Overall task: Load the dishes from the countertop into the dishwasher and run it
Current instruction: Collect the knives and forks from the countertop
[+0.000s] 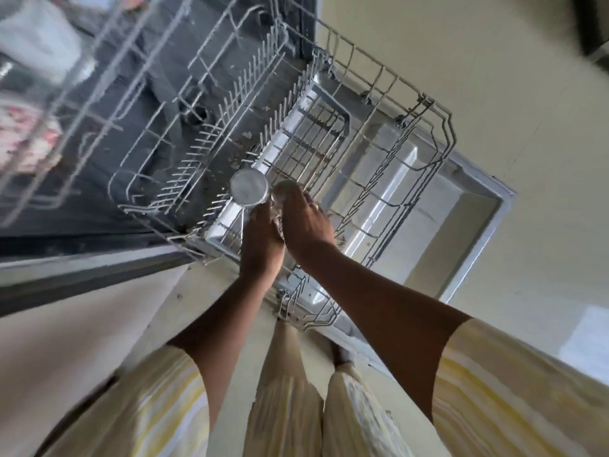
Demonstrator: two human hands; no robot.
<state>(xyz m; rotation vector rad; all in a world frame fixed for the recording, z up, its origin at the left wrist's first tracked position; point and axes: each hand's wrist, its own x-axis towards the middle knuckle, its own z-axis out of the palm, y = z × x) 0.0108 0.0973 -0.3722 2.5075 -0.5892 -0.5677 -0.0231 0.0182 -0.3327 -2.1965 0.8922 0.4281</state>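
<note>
The dishwasher's lower wire rack (438,133) is pulled out over the open door (474,199), and it looks bare apart from what my hands hold. My left hand (262,239) grips a steel tumbler (249,191), upside down with its round base facing me, over the rack's near left side. My right hand (304,222) is closed on a second, partly hidden glass or tumbler (284,189) right beside the first. Both hands touch each other over the rack's tines.
The upper rack (66,103) juts out at the top left, blurred, with a white item (36,37) and a pink patterned dish (26,140) in it. The dark tub interior (158,94) lies behind. Pale floor surrounds the door; my legs stand at its near edge.
</note>
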